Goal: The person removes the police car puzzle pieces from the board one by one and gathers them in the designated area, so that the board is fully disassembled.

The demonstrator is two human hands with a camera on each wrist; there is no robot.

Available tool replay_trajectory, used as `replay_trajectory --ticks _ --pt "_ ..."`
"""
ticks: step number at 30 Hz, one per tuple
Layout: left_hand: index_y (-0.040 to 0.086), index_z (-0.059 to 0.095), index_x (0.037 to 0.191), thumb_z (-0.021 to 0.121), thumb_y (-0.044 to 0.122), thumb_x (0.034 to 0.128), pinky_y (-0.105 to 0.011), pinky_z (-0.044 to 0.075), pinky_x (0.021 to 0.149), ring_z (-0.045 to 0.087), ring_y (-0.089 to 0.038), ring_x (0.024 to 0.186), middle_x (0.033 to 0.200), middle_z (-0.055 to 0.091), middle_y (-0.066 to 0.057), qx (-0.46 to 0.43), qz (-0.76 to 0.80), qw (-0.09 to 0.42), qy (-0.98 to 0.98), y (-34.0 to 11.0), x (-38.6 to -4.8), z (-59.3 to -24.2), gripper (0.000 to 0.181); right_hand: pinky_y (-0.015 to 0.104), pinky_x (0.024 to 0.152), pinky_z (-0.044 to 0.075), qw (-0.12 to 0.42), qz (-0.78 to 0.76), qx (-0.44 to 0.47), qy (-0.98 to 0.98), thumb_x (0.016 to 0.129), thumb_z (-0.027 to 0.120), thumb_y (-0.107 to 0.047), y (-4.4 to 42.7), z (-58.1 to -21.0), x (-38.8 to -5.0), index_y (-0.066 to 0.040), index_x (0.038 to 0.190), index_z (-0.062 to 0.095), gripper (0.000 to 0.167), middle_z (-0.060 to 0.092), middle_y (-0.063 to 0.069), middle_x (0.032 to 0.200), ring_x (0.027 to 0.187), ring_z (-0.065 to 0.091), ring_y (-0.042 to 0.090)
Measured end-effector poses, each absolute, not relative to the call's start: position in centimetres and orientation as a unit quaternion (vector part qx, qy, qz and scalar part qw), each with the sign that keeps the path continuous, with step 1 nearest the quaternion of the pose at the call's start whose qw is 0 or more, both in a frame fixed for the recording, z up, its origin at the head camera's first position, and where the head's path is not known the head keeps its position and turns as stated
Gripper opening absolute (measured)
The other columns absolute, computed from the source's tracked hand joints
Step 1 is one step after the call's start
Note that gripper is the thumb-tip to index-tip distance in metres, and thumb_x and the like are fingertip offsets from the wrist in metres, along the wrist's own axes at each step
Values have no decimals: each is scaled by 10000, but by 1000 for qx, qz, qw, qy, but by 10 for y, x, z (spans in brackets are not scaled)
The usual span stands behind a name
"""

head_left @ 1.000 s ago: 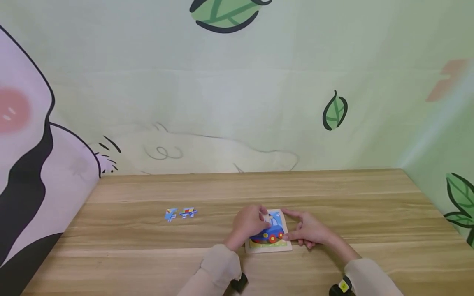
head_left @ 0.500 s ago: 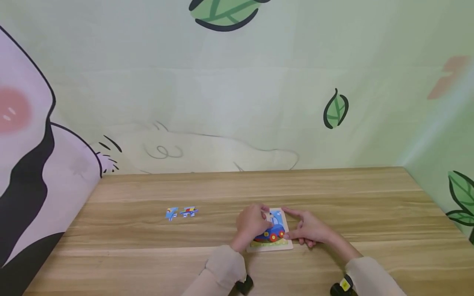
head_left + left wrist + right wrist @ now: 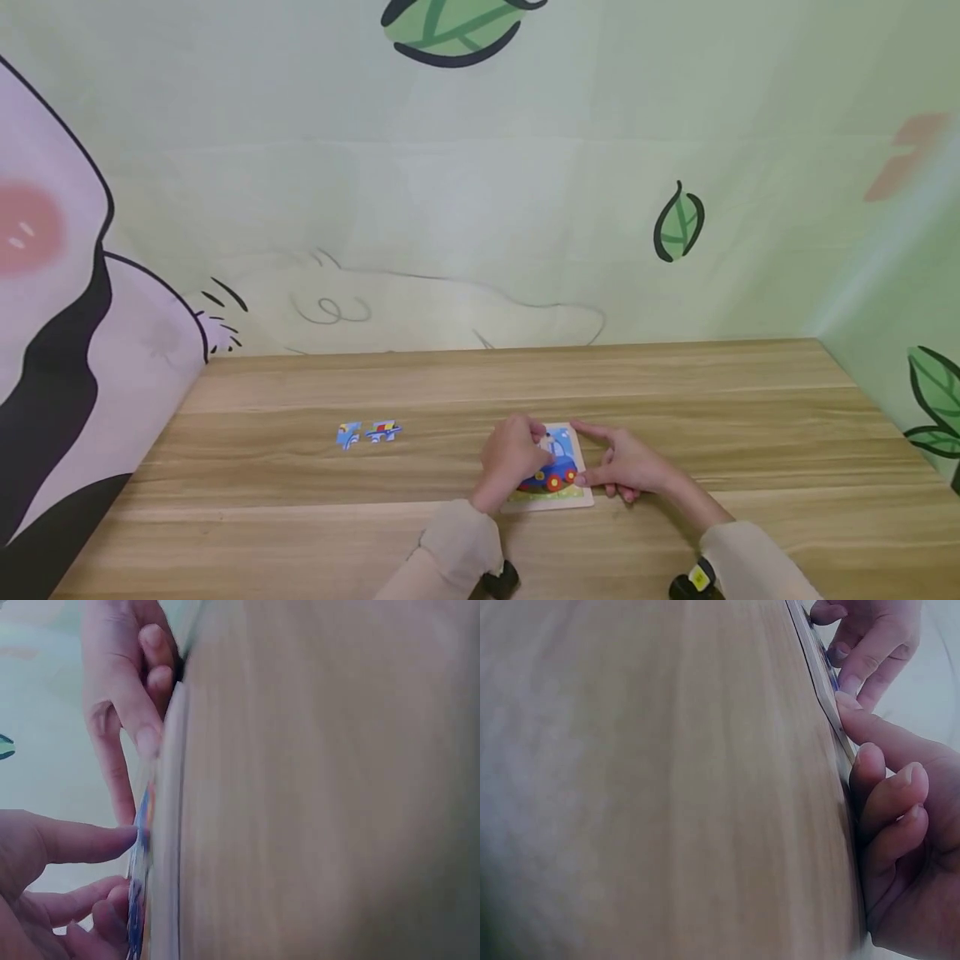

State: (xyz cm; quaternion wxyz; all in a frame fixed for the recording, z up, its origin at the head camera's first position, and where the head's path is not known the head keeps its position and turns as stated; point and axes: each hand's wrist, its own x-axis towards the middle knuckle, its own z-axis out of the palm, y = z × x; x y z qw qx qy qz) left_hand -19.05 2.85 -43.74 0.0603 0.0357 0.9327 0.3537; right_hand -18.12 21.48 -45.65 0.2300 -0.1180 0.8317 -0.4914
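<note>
Left hand (image 3: 513, 455), fingers parted, touches the puzzle (image 3: 559, 467); right hand (image 3: 627, 463) spreads along its right edge (image 3: 578, 452).

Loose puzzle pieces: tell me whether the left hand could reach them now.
Probably yes: the loose pieces lie left of the left hand with nothing visible between, though it's occupied at the puzzle board.

"Pictured at right?"
"A person's right hand (image 3: 915, 825), one straight digit set against the edge of a thin board (image 3: 820, 669), three fingers curled near the wood-grain tabletop (image 3: 667, 780)."
"And at top?"
"The left hand (image 3: 881, 645), fingers reaching down to the same board, against a pale backdrop (image 3: 946, 701)."
</note>
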Motion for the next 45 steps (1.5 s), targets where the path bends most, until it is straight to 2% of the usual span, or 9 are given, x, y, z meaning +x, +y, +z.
replay_trajectory --ticks 6,14,27,36,45 --pt "93 713 906 805 134 640 -267 393 635 543 -138 750 828 656 7 15 401 79 912 30 -192 -438 284 173 346 335 229 -486 -115 836 755 733 -271 218 -456 -182 -77 1424 274 834 484 -13 460 328 371 36" --pt "117 714 897 804 114 619 -258 362 614 550 -136 750 817 660 20 -4 409 89 908 32 -193 -435 292 177 345 335 228 -492 -124 831 761 730 -243 219 -454 -180 -42 1419 268 828 483 -4 459 326 371 41" --pt "131 714 876 795 137 656 -254 376 634 558 -99 731 780 647 60 -12 416 88 905 30 -195 -440 234 179 344 339 222 -495 -126 831 754 735 -234 218 -454 -180 -28 1414 269 834 493 4 464 325 383 41" --pt "126 682 896 778 171 684 -283 404 686 594 -106 732 749 669 54 -15 450 113 886 27 -200 -441 237 179 343 337 220 -493 -127 832 751 737 -241 217 -455 -180 -23 1415 262 845 495 1 465 325 385 39" --pt "141 664 972 774 188 698 -259 380 633 541 -63 633 683 617 85 69 407 80 908 27 -202 -445 299 182 339 339 221 -488 -126 835 753 736 -259 215 -455 -180 -38 1418 265 845 492 -1 461 322 381 40"
